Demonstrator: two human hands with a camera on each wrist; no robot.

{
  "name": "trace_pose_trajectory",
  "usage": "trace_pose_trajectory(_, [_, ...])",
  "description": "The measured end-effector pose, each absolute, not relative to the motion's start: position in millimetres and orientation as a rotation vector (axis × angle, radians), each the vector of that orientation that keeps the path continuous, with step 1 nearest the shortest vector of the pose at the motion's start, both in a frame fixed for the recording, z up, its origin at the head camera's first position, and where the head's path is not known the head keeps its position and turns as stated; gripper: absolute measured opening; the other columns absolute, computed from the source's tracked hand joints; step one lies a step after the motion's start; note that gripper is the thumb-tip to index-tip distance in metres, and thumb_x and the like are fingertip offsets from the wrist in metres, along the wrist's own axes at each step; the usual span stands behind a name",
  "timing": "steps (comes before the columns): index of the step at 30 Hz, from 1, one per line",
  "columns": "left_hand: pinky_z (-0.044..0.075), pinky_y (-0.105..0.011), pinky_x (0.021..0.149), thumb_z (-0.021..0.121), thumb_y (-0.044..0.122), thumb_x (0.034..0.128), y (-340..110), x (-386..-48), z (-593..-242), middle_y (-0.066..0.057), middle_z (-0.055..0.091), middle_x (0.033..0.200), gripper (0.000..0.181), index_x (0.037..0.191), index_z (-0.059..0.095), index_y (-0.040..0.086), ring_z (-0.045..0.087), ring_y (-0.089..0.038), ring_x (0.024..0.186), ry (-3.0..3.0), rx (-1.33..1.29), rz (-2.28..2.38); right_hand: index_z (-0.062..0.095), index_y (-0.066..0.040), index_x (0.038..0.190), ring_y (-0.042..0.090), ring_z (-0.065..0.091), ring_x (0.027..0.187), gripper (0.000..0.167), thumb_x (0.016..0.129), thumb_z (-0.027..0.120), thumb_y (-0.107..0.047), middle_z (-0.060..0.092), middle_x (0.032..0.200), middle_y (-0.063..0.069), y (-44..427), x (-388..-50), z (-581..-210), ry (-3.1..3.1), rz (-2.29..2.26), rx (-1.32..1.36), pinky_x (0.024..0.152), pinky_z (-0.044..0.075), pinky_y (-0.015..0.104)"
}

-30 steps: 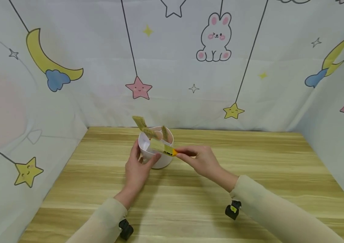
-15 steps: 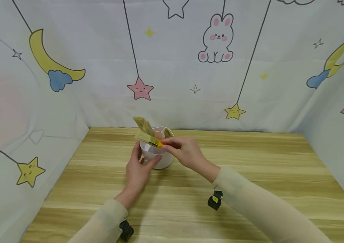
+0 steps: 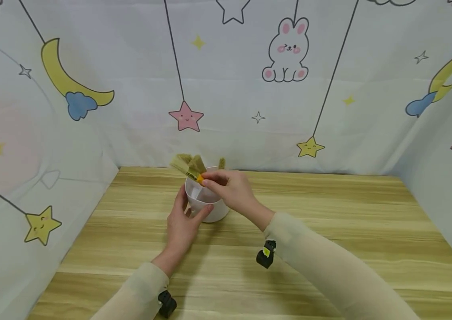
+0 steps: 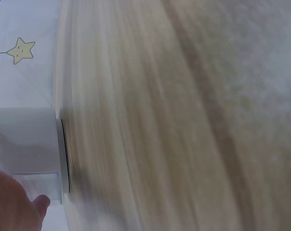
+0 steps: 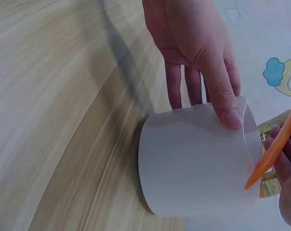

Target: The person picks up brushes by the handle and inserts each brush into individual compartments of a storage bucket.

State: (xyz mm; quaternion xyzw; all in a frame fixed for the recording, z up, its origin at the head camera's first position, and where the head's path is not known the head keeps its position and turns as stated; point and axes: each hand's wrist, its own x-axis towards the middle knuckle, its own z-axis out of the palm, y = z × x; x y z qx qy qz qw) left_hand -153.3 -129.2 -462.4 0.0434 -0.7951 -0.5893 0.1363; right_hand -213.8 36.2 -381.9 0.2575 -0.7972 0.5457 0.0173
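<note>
A white brush holder (image 3: 214, 215), round and with a slanted opening, stands on the wooden table. My left hand (image 3: 183, 220) grips its left side, the thumb in front near the rim, as the right wrist view also shows for the left hand (image 5: 198, 53). My right hand (image 3: 231, 189) pinches a flat paintbrush (image 3: 184, 166) above the opening, pale bristles pointing up and left. Its orange handle (image 5: 275, 144) slants down at the rim in the right wrist view. Bristles of another paintbrush (image 3: 198, 163) rise behind the held one. A further brush tip (image 3: 222, 163) shows at the back.
The wooden table (image 3: 330, 240) extends around the holder on all sides. A white cloth (image 3: 242, 146) printed with stars, moons and a rabbit hangs behind the table and along its sides. Small black wrist cameras sit under both sleeves.
My right hand has moved left and away from me with the paintbrush, bringing it up over the opening, bristles now tilted upward. The left hand keeps its grip on the holder.
</note>
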Motion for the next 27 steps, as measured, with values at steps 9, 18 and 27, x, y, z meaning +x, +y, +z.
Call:
trace_pose_trajectory(9, [0.045, -0.052, 0.120, 0.087, 0.033, 0.0928, -130, -154, -464, -0.010, 0.032, 0.173, 0.101, 0.170, 0.027, 0.012, 0.036, -0.031, 0.157, -2.307, 0.134, -1.718, 0.081, -0.009, 0.120, 0.016, 0.077, 0.102, 0.024, 0.101, 0.079, -0.022, 0.081, 0.112, 0.005, 20, -221, -376, -2.442, 1.886, 0.706, 0.086, 0.065, 0.031])
trace_pose_trajectory(18, [0.045, -0.053, 0.119, 0.087, 0.034, 0.0934, -130, -153, -463, -0.010, 0.032, 0.173, 0.101, 0.171, 0.026, 0.012, 0.036, -0.031, 0.157, -2.317, 0.117, -1.723, 0.082, -0.008, 0.119, 0.017, 0.077, 0.103, 0.023, 0.100, 0.079, -0.020, 0.081, 0.111, 0.006, 8, -224, -379, -2.395, 1.915, 0.672, 0.088, 0.065, 0.030])
trace_pose_trajectory(27, [0.045, -0.053, 0.119, 0.087, 0.031, 0.0935, -131, -154, -463, -0.010, 0.031, 0.174, 0.099, 0.170, 0.027, 0.011, 0.036, -0.031, 0.157, -2.309, 0.118, -1.715, 0.081, -0.004, 0.118, 0.018, 0.078, 0.097, 0.023, 0.098, 0.081, -0.015, 0.081, 0.109, 0.009, 8, -225, -388, -2.355, 1.850, 0.729, 0.085, 0.065, 0.030])
